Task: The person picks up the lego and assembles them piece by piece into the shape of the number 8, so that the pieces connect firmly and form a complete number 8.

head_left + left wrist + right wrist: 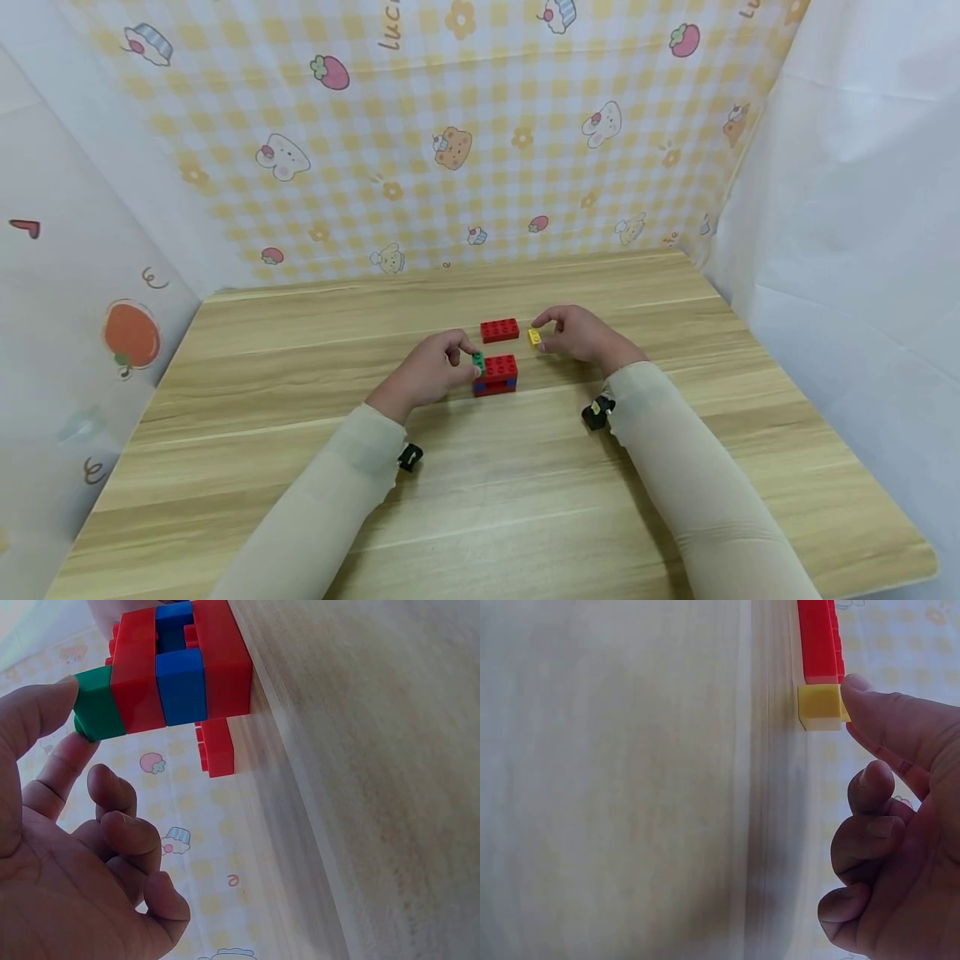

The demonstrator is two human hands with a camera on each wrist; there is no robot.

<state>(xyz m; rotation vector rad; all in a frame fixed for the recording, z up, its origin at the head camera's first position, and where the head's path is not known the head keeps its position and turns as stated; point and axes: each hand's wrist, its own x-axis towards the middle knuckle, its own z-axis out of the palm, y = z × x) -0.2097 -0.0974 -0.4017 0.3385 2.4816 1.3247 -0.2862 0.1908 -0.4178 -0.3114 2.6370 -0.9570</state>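
Note:
A stack of toy building bricks (496, 375) stands on the table, red above and below with blue bricks between and a gap through its middle. On its left end sits a small green brick (97, 703), pinched between the thumb and forefinger of my left hand (435, 371); the other fingers are loosely curled. To the right, my right hand (576, 333) has its thumb and forefinger on either side of a small yellow brick (821, 707), at or near the tabletop. Behind the stack lies a separate red brick (499, 331), just left of the yellow one.
The wood-grain table (480, 500) ends at a checked cloth (450, 208) hanging behind it. White cloth walls (847, 250) flank both sides. A small black device (597, 412) is strapped at the right wrist, and another (409, 457) at the left.

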